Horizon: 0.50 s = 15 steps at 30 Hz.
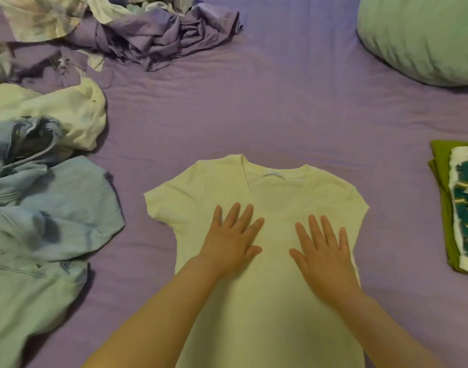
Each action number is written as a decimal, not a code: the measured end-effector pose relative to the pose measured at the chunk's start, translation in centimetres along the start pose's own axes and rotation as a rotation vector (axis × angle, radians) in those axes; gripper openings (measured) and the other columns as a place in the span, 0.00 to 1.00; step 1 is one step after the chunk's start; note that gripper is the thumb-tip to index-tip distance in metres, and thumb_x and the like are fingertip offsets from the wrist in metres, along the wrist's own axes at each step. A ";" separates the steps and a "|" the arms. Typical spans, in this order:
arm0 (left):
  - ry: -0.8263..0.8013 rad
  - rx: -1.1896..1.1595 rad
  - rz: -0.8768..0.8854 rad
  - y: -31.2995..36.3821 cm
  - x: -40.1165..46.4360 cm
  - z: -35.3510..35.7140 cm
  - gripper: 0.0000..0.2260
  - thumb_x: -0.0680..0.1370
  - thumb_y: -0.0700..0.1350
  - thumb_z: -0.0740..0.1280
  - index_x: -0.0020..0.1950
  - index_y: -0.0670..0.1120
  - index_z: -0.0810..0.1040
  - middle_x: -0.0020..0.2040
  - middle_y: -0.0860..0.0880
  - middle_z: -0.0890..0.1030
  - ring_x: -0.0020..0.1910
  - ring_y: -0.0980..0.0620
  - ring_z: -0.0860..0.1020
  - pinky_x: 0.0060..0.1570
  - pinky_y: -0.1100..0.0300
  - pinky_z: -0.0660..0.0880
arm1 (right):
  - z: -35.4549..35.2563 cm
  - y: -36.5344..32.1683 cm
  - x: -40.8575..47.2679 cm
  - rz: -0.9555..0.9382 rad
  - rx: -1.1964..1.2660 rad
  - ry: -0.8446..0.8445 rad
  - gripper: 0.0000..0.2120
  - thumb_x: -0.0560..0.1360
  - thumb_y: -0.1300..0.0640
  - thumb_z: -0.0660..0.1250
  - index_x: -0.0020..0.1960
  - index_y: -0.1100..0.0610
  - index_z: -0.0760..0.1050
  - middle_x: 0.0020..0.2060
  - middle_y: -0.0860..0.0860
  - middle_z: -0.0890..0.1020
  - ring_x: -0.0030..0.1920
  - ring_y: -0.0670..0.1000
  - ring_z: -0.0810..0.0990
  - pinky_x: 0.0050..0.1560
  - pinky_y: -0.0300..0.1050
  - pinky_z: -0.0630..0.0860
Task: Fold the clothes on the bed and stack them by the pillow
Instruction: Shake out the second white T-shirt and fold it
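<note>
A white short-sleeved T-shirt [267, 189] lies spread flat on the purple bed sheet [280, 107], neckline pointing away from me. My left hand [231, 239] rests palm down on its chest, fingers straight and spread. My right hand [323, 247] lies flat beside it on the same shirt, a small gap between the two hands. A pale green pillow [424, 35] sits at the far right corner. Below the pillow, at the right edge, a folded stack [458, 205] holds a green garment under a white-and-teal patterned one.
Unfolded clothes crowd the left side: light blue denim pieces [49, 208], a cream garment [55, 107] and a purple crumpled heap [153, 38] with a tie-dye piece [39, 17] at the back left.
</note>
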State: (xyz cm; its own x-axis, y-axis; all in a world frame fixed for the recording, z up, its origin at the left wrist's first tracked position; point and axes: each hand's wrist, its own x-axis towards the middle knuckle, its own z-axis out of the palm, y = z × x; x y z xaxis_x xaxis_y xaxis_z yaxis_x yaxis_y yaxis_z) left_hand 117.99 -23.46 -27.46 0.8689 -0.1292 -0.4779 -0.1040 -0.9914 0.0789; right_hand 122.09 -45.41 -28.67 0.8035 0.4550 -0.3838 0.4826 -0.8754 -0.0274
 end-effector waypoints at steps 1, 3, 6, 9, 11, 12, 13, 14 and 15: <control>0.007 -0.018 -0.035 -1.1 -0.6 -0.3 0.27 0.82 0.61 0.45 0.79 0.54 0.44 0.79 0.47 0.39 0.77 0.43 0.37 0.73 0.40 0.35 | -0.3 -1.3 0.5 -0.017 0.020 0.034 0.40 0.73 0.36 0.22 0.77 0.49 0.51 0.77 0.54 0.52 0.76 0.57 0.44 0.73 0.63 0.45; 0.037 -0.042 -0.121 -3.4 -1.5 -1.0 0.27 0.82 0.59 0.47 0.79 0.51 0.48 0.79 0.46 0.42 0.77 0.43 0.40 0.73 0.40 0.38 | -1.4 -4.4 1.4 -0.081 0.044 0.049 0.39 0.72 0.35 0.23 0.77 0.47 0.48 0.77 0.53 0.47 0.76 0.57 0.41 0.73 0.61 0.43; 0.094 -0.085 -0.268 -7.2 -2.4 -1.6 0.25 0.83 0.56 0.49 0.78 0.50 0.49 0.79 0.45 0.45 0.77 0.42 0.42 0.73 0.40 0.42 | -2.3 -9.0 3.3 -0.148 0.075 0.008 0.31 0.77 0.36 0.34 0.77 0.45 0.40 0.77 0.51 0.38 0.73 0.54 0.29 0.73 0.58 0.35; 0.144 -0.166 -0.398 -11.2 -2.4 -2.0 0.25 0.83 0.54 0.51 0.78 0.49 0.51 0.79 0.45 0.49 0.77 0.43 0.46 0.73 0.41 0.47 | -2.6 -12.8 5.6 -0.155 0.083 0.000 0.29 0.79 0.38 0.42 0.77 0.45 0.39 0.77 0.51 0.39 0.75 0.56 0.33 0.73 0.59 0.35; 0.180 -0.185 -0.447 -13.6 -2.0 -2.1 0.25 0.83 0.54 0.53 0.77 0.48 0.53 0.77 0.44 0.54 0.76 0.42 0.51 0.73 0.41 0.52 | -2.5 -14.7 7.2 -0.153 0.087 0.019 0.30 0.79 0.37 0.41 0.77 0.44 0.38 0.77 0.51 0.39 0.76 0.56 0.34 0.73 0.60 0.36; 0.196 -0.182 -0.461 -14.5 -1.7 -2.0 0.25 0.82 0.54 0.54 0.77 0.47 0.54 0.76 0.44 0.57 0.75 0.42 0.54 0.71 0.42 0.56 | -2.4 -15.6 8.0 -0.150 0.091 0.029 0.30 0.79 0.36 0.41 0.77 0.44 0.38 0.77 0.51 0.39 0.76 0.57 0.34 0.73 0.60 0.36; 0.212 -0.174 -0.473 -15.3 -1.4 -2.0 0.25 0.82 0.54 0.55 0.76 0.47 0.55 0.75 0.44 0.61 0.74 0.42 0.57 0.70 0.43 0.58 | -2.4 -16.3 8.7 -0.144 0.101 0.041 0.31 0.78 0.35 0.40 0.77 0.44 0.37 0.77 0.51 0.39 0.76 0.57 0.34 0.72 0.60 0.36; 0.222 -0.171 -0.482 -16.0 -1.1 -1.7 0.25 0.81 0.54 0.56 0.75 0.46 0.57 0.73 0.45 0.64 0.72 0.43 0.60 0.69 0.44 0.60 | -2.1 -17.1 9.3 -0.134 0.113 0.047 0.32 0.76 0.34 0.38 0.77 0.43 0.37 0.77 0.51 0.39 0.76 0.57 0.34 0.72 0.61 0.35; 0.230 -0.177 -0.499 -16.3 -0.9 -1.7 0.25 0.81 0.55 0.57 0.75 0.46 0.59 0.71 0.45 0.67 0.70 0.43 0.63 0.68 0.46 0.62 | -1.9 -17.6 9.7 -0.126 0.116 0.048 0.34 0.74 0.32 0.35 0.76 0.43 0.36 0.77 0.52 0.38 0.76 0.57 0.34 0.72 0.61 0.35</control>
State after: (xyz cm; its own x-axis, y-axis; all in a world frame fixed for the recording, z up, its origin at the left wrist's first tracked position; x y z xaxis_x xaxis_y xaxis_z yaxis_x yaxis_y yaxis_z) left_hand 119.74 -7.16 -26.87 0.8770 0.3801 -0.2938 0.4106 -0.9105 0.0476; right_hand 122.10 -25.31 -30.16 0.7565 0.5669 -0.3259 0.5390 -0.8228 -0.1801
